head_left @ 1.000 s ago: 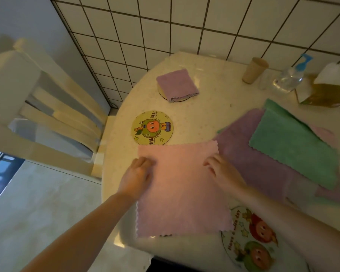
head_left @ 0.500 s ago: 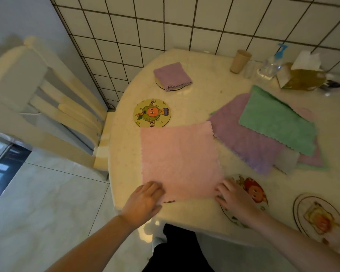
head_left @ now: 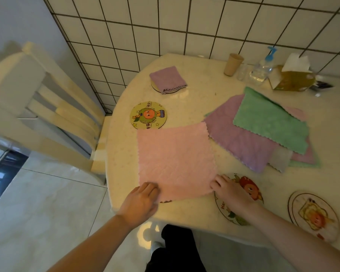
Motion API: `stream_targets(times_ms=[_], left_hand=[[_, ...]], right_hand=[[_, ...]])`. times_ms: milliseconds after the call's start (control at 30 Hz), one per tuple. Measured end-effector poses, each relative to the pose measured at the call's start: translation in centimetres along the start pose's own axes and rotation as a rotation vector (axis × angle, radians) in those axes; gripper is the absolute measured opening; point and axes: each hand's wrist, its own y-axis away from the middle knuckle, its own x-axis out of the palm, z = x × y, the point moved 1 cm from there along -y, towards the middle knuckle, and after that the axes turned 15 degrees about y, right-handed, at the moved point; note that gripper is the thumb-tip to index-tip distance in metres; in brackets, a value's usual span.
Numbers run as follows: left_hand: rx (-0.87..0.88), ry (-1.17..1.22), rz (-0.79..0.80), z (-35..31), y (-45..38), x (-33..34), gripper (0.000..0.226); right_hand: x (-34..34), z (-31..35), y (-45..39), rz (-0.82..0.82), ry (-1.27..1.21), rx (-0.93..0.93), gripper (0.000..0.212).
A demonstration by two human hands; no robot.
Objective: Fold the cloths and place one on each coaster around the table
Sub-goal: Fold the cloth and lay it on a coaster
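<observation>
Chair [head_left: 47,107] far left, pushed up near the counter [head_left: 204,91]. Left hand [head_left: 140,201] sits at the near-left corner of the pink cloth [head_left: 175,156]; fingers curl onto the edge, looks like they're gripping it, tho the hold isn't fully visible. Pink cloth lies flat and unfolded on the counter, its far edge just touching the orange-character coaster [head_left: 148,115], which is bare. Behind that, a folded purple cloth [head_left: 167,79] already sits on its coaster [head_left: 166,90], so one place looks done. Right hand [head_left: 231,190] is at the near-right corner of the pink cloth, fingertips on the edge, resting over the apple coaster [head_left: 241,203]; can't tell if it's pinching or just pressing. Further right: pile of unfolded cloths, purple [head_left: 238,138] under green [head_left: 271,122], more pink peeking out below. Toast coaster [head_left: 314,215] near the front right, bare. Cup [head_left: 233,64], spray bottle [head_left: 262,69], tissue box [head_left: 291,79] at the back.

Step in hand, I'd say: start of the 1st fold on the pink cloth. Next move prob needs both near corners lifted together and carried to the far edge, kept level so edges match, w/o dragging the cloth over the coaster.
</observation>
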Motion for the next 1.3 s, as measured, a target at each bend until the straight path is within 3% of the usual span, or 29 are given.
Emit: stream_targets(times_ms=[167, 333, 467, 633, 833, 1000, 1300], left_hand=[[-0.042, -0.064, 0.015, -0.4, -0.8, 0.1, 0.047], [-0.048, -0.019, 0.049, 0.6, -1.1, -0.6, 0.038], [-0.239, 0.282, 0.073, 2.2, -1.5, -2.1, 0.027], [-0.612, 0.646, -0.110, 4.2, -4.4, -5.4, 0.011], [-0.847, 0.914, -0.399, 6.8, -9.8, -8.5, 0.010], [-0.966, 0.903, -0.463, 9.3, -13.3, -8.7, 0.009], [-1.118, 0.747, -0.403, 12.2, -15.8, -7.8, 0.015]], right_hand=[[-0.2, -1.0, -0.7, -0.084, -0.215, 0.199, 0.013], [-1.5, -2.8, -1.7, -0.124, -0.416, 0.280, 0.011], [-2.1, -3.9, -2.7, -0.129, -0.511, 0.267, 0.008], [-3.6, -5.5, -5.3, -0.182, -0.685, 0.356, 0.008], [-5.4, -8.3, -11.0, -0.231, -0.790, 0.464, 0.003], [-4.5, -10.6, -16.0, -0.205, -0.763, 0.463, 0.009], [-2.5, -13.5, -21.6, -0.118, -0.731, 0.398, 0.003]])
